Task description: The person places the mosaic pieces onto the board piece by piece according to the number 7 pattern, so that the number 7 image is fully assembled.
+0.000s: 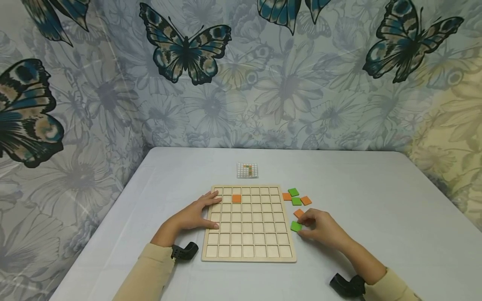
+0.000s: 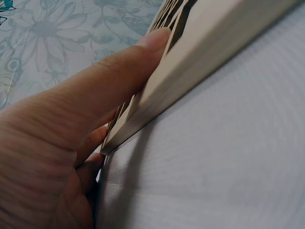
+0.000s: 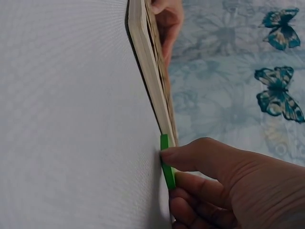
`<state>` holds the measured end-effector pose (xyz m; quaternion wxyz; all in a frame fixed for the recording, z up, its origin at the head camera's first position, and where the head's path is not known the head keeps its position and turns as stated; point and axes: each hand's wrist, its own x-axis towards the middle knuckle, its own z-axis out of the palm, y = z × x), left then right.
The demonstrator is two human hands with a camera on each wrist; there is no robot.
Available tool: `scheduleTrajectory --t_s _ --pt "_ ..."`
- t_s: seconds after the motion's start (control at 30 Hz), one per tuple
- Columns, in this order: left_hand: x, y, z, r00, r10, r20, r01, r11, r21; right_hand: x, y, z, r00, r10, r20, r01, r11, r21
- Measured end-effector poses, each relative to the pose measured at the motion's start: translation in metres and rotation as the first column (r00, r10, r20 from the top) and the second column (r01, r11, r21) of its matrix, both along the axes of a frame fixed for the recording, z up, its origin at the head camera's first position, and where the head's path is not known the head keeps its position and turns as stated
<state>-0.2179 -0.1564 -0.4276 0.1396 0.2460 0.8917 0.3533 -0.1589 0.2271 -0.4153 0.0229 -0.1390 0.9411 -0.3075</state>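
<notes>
A square wooden grid board (image 1: 248, 265) lies flat on the table, with one orange tile (image 1: 236, 198) in a cell of its second row. My left hand (image 1: 193, 214) rests on the board's left side, thumb and fingers spread apart; in the left wrist view the thumb (image 2: 119, 69) lies over the rim. Beside the board's right edge, my right hand (image 1: 323, 228) pinches a green tile (image 1: 296, 226) between thumb and fingers. The right wrist view shows this green tile (image 3: 167, 164) low against the white tabletop. Another orange tile (image 1: 298, 213) lies just beyond those fingertips.
Several loose tiles, among them a green tile (image 1: 293, 192) and an orange tile (image 1: 306, 200), lie right of the board. Behind the board sits a small card (image 1: 247, 170) with a coloured grid pattern. A butterfly-print wall (image 1: 241, 104) stands behind the white table (image 1: 354, 175).
</notes>
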Motion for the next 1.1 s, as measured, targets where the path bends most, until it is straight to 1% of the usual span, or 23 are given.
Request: scheduleTrajectory --t_s 0.17,0.37,0.63,0.77,0.97,1.1 --pt "0.000 0.000 0.000 1.000 -0.002 -0.005 0.002 1.000 -0.002 0.000 0.000 0.004 1.000 -0.004 0.018 0.004 1.000 0.010" --pt "0.000 0.000 0.000 1.000 0.000 -0.005 0.000 1.000 0.006 -0.004 -0.001 0.011 0.999 0.005 0.049 -0.004 1.000 -0.014" --pt "0.000 0.000 0.000 1.000 0.000 0.002 0.000 1.000 0.016 -0.011 -0.006 0.019 0.997 0.082 -0.006 -0.083 0.996 -0.037" --pt "0.001 0.000 -0.001 1.000 0.002 0.006 -0.002 1.000 0.013 -0.017 -0.011 0.021 0.994 0.104 -0.025 -0.105 0.994 -0.035" --pt "0.001 0.000 0.000 1.000 0.011 0.007 -0.011 1.000 0.002 -0.026 -0.021 0.024 0.993 0.115 -0.027 -0.116 0.992 -0.042" --pt "0.001 0.000 -0.001 1.000 0.010 0.003 -0.010 1.000 0.001 -0.032 -0.029 0.025 0.989 0.146 -0.024 -0.148 0.988 -0.048"
